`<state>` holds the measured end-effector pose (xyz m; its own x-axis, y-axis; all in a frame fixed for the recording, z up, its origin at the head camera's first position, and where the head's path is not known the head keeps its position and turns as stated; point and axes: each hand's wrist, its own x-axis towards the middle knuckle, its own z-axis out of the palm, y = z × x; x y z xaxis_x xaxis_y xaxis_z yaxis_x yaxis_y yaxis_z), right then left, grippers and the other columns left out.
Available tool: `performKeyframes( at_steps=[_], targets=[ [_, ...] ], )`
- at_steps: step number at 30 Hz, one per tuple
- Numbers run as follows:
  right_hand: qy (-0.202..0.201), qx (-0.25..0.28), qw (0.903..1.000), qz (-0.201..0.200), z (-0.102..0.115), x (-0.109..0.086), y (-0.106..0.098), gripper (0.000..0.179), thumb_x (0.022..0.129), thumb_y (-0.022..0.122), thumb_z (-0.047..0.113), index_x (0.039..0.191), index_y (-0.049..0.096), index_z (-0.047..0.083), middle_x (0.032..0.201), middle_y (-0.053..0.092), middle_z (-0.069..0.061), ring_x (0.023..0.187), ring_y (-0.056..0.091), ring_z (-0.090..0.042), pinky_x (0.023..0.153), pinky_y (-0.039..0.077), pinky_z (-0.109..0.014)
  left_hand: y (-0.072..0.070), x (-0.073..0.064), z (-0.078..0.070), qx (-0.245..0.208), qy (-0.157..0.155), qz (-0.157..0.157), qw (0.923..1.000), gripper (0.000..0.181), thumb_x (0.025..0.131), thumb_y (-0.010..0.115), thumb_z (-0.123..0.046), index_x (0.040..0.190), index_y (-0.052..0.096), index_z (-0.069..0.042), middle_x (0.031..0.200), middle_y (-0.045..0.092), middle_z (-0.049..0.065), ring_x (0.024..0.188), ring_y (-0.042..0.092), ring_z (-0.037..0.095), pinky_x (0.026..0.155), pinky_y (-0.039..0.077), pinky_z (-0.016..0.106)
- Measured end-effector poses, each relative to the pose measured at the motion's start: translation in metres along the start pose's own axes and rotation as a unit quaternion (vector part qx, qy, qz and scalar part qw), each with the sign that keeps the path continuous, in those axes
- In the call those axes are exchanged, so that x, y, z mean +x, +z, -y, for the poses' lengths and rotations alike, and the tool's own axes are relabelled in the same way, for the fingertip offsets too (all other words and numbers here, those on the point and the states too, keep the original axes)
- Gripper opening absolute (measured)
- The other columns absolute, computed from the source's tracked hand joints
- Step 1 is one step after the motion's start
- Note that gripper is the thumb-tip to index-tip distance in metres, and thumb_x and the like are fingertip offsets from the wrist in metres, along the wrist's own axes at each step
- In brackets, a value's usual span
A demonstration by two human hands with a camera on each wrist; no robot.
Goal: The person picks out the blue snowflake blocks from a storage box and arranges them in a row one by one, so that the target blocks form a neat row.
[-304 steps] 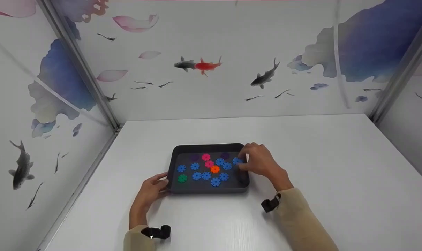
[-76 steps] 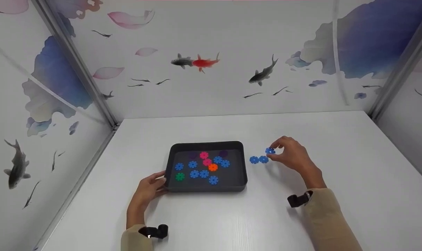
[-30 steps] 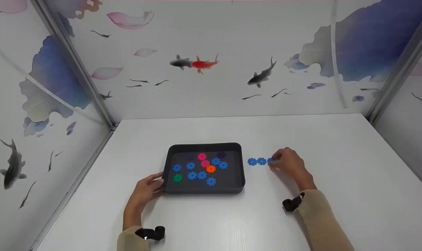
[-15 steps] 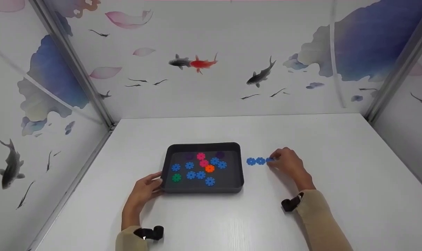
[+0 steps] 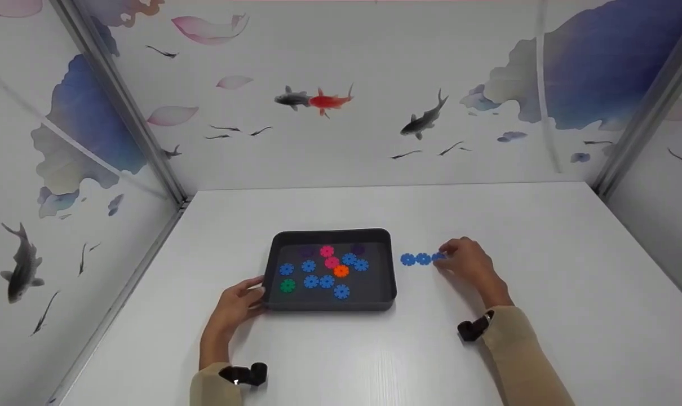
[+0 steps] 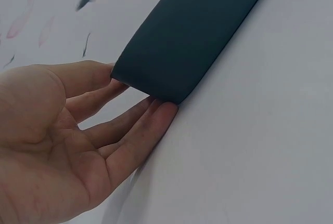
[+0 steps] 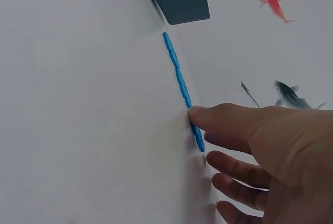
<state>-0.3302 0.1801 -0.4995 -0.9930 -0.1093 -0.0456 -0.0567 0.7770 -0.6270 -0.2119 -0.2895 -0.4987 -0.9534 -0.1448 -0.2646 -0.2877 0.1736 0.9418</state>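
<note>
White walls (image 5: 341, 158) with printed fish and blue-purple ink washes on three sides, white tabletop (image 5: 341, 355) below.

Dark tray (image 5: 377, 288) sits mid-tabletop. Inside: seven blue discs (image 5: 341, 291), two pink discs (image 5: 332, 263), one orange disc (image 5: 341, 271), one green disc (image 5: 287, 286), two dark purple discs (image 5: 358, 248) at the back.

Left hand (image 5: 234, 307): forearm up from lower left, hand angled in to the tray's left end. Fingers lightly bent, holding the end wall near the front corner; left wrist view has one digit at the rim, others down at the bottom edge.

Right hand (image 5: 468, 264): forearm slants up and left from lower right, back of hand to the head camera, fingertips low toward the tabletop. Thumb and index pinch the end disc (image 5: 438, 256) of a row of three blue discs (image 5: 423, 259); other fingers loosely bent, spread behind it. Can't tell if they touch down.

Row is on the tabletop, just right of the tray, small gap between. Discs meet edge to edge; right wrist view shows them nearly edge-on, in a straight line. Can't tell if they interlock.

Beige sleeves (image 5: 530, 361) on both arms, black camera (image 5: 472, 329) at each wrist.
</note>
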Motion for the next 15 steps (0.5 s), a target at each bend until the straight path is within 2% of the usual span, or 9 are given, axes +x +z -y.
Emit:
performKeyframes(
  at_steps=[4,15],
  targets=[
    [0.016,0.008,0.9998,0.008,-0.0017,0.0001,-0.0003,0.036,0.091,0.072,0.023,0.121,0.069,0.004,0.119,0.063,-0.02,0.111,0.059,-0.036,0.102,0.051,-0.054,0.0017,0.0009,0.0008,0.002,0.0,-0.002,1.0,0.044,0.103,0.054,-0.011,0.146,0.05,-0.003,0.143,0.054,0.028,0.129,0.058,0.039,0.106,0.053,0.045],
    [0.02,0.013,0.9997,0.011,-0.0047,0.0011,0.0009,0.034,0.091,0.072,0.025,0.119,0.07,0.005,0.119,0.062,-0.019,0.111,0.057,-0.035,0.103,0.05,-0.054,0.0012,0.0032,0.0025,0.005,0.0,-0.007,1.0,0.043,0.102,0.055,-0.012,0.145,0.052,-0.005,0.14,0.057,0.026,0.125,0.061,0.035,0.104,0.055,0.044]
  ],
)
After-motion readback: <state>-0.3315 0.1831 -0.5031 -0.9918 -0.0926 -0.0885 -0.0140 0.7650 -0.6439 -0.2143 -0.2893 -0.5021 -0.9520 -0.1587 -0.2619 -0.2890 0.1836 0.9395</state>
